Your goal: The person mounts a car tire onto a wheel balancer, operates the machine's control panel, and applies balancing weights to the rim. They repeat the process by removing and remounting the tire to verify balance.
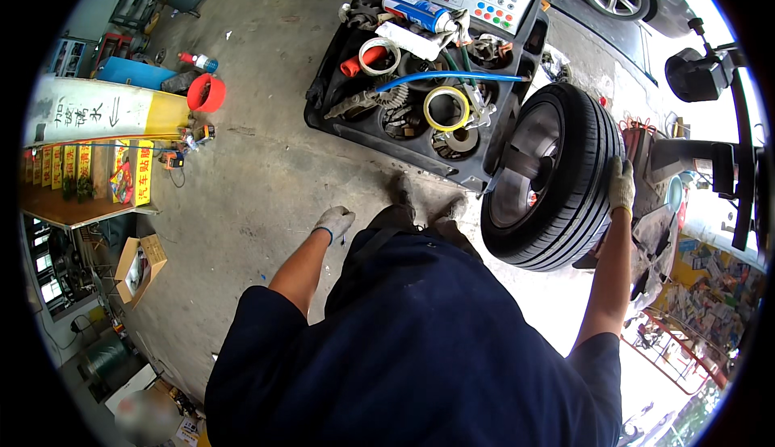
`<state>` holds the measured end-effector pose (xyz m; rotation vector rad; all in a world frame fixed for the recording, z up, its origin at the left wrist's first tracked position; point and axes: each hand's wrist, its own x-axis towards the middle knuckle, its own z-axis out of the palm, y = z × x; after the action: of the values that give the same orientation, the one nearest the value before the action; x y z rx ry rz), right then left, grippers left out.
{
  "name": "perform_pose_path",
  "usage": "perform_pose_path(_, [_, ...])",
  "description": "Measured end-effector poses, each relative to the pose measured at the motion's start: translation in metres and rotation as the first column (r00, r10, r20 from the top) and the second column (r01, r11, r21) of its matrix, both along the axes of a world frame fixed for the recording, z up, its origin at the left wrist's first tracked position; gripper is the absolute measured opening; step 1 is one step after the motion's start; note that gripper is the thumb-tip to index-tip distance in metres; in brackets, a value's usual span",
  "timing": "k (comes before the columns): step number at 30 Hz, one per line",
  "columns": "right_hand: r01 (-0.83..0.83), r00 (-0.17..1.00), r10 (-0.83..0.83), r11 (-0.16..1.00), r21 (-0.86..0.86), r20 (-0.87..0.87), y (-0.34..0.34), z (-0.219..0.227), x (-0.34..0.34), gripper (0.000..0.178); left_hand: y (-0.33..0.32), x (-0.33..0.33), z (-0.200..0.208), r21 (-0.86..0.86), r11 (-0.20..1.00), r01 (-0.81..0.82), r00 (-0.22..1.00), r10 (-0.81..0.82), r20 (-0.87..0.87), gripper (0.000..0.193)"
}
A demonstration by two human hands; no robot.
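Note:
My right hand point(622, 185), in a pale work glove, rests against the outer tread of a car wheel point(557, 185), its fingers stretched out along the rubber. The wheel stands upright at the right side of a wheel balancer point(404, 136), with a dark hub clamp at the centre of its rim. My left hand point(336, 222), gloved too, hangs over the concrete floor away from the machine. Its back faces up and the fingers curl under, so what they might hold is hidden.
On the balancer's tray lie a blue spray can point(418, 11), a yellow tape roll point(446, 109), a pale tape roll point(379, 56) and a blue hose point(452, 76). A red bowl point(207, 93) and an open cardboard box point(140, 269) are at left. Machine arms point(701, 74) rise at right.

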<state>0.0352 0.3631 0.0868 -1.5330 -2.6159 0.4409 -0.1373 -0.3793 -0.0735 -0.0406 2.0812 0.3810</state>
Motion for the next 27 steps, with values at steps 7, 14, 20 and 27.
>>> perform_pose_path(7, [-0.003, 1.000, 0.003, 1.000, -0.004, -0.003, 0.005, -0.005, 0.002, 0.085, -0.005, 0.004, -0.011, 0.015, 0.999, 0.031, 0.997, -0.030, -0.076, 0.047])
perform_pose_path(14, [-0.001, 1.000, 0.001, 1.000, 0.002, -0.008, 0.002, -0.003, 0.002, 0.085, -0.005, 0.008, -0.011, 0.031, 0.999, 0.012, 0.998, -0.009, -0.066, 0.047])
perform_pose_path(20, [-0.021, 0.999, 0.023, 0.998, 0.061, -0.041, -0.037, 0.005, 0.024, 0.080, 0.000, 0.006, 0.000, 0.023, 1.000, -0.002, 0.999, 0.003, -0.036, 0.047])
perform_pose_path(27, [0.115, 0.985, -0.091, 0.980, 0.165, -0.145, -0.112, -0.001, 0.072, 0.074, 0.007, 0.019, 0.011, 0.025, 0.995, -0.098, 0.995, 0.097, 0.033, 0.048])
